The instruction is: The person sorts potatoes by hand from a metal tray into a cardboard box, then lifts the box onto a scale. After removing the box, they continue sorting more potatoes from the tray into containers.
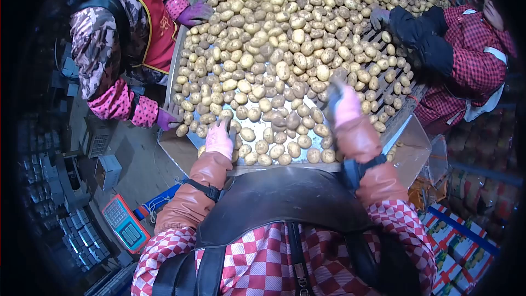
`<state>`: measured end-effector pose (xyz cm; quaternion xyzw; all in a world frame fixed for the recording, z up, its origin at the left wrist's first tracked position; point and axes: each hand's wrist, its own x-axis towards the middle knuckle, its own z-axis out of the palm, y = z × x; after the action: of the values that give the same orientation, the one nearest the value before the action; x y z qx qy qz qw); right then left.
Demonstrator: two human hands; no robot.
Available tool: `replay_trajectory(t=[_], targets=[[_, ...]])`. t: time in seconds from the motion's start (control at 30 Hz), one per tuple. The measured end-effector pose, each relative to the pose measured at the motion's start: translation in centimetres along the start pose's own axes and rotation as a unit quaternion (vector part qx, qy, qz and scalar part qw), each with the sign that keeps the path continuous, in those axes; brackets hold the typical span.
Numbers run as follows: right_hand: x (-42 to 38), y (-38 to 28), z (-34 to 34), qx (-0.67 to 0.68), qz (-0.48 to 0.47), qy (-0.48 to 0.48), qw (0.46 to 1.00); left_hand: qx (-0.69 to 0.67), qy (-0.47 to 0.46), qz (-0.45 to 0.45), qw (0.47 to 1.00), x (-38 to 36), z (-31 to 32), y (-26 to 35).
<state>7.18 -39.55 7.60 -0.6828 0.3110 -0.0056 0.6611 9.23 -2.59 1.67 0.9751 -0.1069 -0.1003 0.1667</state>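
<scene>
Many yellow-brown potatoes, several with dark soil on them, spread over a metal sorting table. My left hand, in a pink and grey glove, lies palm down among the potatoes near the front left edge. Its fingers stretch forward, the tips right at a potato. Farther right, my right hand reaches over the potatoes beside the slatted part of the table. Motion smears its grey glove fingers, and I cannot tell whether they hold a potato. Brown sleeve covers with dark bands reach up both forearms.
A co-worker in a red apron works at the left, purple gloves at the table rim. Another in a checked top reaches in from the right. A cardboard box stands at the right corner, a scale at lower left.
</scene>
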Motion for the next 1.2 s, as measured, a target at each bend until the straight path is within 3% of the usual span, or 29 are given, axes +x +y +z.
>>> replay_trajectory(t=[0.03, 0.07, 0.1, 0.17, 0.23, 0.3, 0.33, 0.37, 0.43, 0.47, 0.53, 0.57, 0.63, 0.67, 0.73, 0.77, 0.83, 0.93, 0.97, 1.03, 1.1, 1.13, 1.17, 1.2], targets=[[0.9, -2.6, -1.6, -0.291, -0.091, 0.083, 0.949, -0.019, 0.002, -0.003, 1.000, 0.9, -0.2, 0.5], [4.5, -0.2, -2.7, -0.377, -0.174, 0.138, 0.899, -0.050, 0.042, 0.045, 0.997, 1.7, -0.5, 2.1], [7.1, 2.2, -2.0, -0.467, -0.200, 0.157, 0.847, -0.080, 0.081, 0.094, 0.989, 2.5, -1.1, 4.3], [5.8, 1.4, 0.5, -0.537, -0.111, 0.132, 0.826, -0.109, 0.070, 0.183, 0.975, 4.4, -2.5, 8.7], [7.4, 4.3, -1.1, -0.525, -0.149, 0.139, 0.827, -0.086, 0.067, 0.187, 0.976, 6.5, -0.1, 9.9], [7.1, 5.9, -3.2, -0.308, -0.318, 0.080, 0.893, 0.066, 0.002, 0.197, 0.978, 5.4, -1.1, 11.6], [6.4, 5.5, -4.5, -0.090, -0.007, -0.010, 0.996, 0.065, -0.010, 0.229, 0.971, 5.1, -0.4, 10.3], [3.6, 2.2, -4.6, 0.164, 0.049, 0.015, 0.985, 0.066, -0.013, 0.226, 0.972, 4.9, 0.0, 8.6], [0.4, 0.0, -5.1, 0.460, 0.079, -0.010, 0.885, -0.032, -0.008, 0.275, 0.961, 4.1, 0.1, 5.6], [1.1, 0.8, -5.1, 0.463, 0.082, -0.011, 0.883, -0.082, -0.002, 0.226, 0.971, 3.5, -0.3, 5.5], [3.3, 2.4, -4.8, 0.320, 0.071, -0.057, 0.943, -0.073, 0.004, 0.179, 0.981, 2.9, 0.6, 5.4], [4.3, 1.3, -4.1, 0.171, 0.025, -0.156, 0.972, -0.068, 0.014, 0.131, 0.989, 2.8, 0.9, 5.5], [5.2, -1.6, 0.8, -0.044, -0.046, -0.129, 0.990, -0.045, 0.046, 0.170, 0.983, 3.2, 1.1, 5.8], [4.9, -4.0, 2.7, -0.211, -0.099, -0.105, 0.967, -0.064, 0.061, 0.184, 0.979, 3.6, 0.9, 5.8], [7.5, -3.4, 4.9, -0.452, -0.253, -0.037, 0.854, -0.086, 0.079, 0.197, 0.974, 5.0, 0.5, 6.3], [7.4, -4.9, 6.6, -0.544, -0.183, -0.057, 0.817, -0.079, 0.113, 0.201, 0.970, 6.2, 0.0, 6.8], [8.3, -2.6, 8.4, -0.593, -0.192, -0.041, 0.781, -0.105, 0.147, 0.191, 0.965, 8.9, -2.3, 9.3], [7.6, -2.6, 8.2, -0.579, -0.184, -0.049, 0.793, -0.070, 0.138, 0.161, 0.975, 14.1, -3.8, 12.1], [7.0, -2.7, 7.6, -0.566, -0.173, -0.062, 0.804, -0.070, 0.033, 0.124, 0.989, 14.9, -4.4, 13.5], [6.1, -2.5, 6.0, -0.536, -0.203, -0.053, 0.818, 0.046, -0.010, 0.170, 0.984, 13.2, -2.4, 15.0], [6.0, -1.7, 4.4, -0.396, -0.135, -0.086, 0.904, 0.041, -0.027, 0.236, 0.971, 10.4, 1.1, 13.7], [5.2, -2.7, 3.6, -0.289, -0.040, -0.144, 0.946, 0.082, -0.061, 0.274, 0.956, 9.2, 0.7, 12.6], [6.6, 0.8, 2.6, -0.105, 0.062, -0.206, 0.971, 0.070, -0.077, 0.268, 0.958, 7.7, -0.1, 11.7], [4.9, 0.0, 2.0, 0.015, 0.053, -0.235, 0.971, 0.053, -0.085, 0.257, 0.961, 7.0, -0.7, 10.4]])
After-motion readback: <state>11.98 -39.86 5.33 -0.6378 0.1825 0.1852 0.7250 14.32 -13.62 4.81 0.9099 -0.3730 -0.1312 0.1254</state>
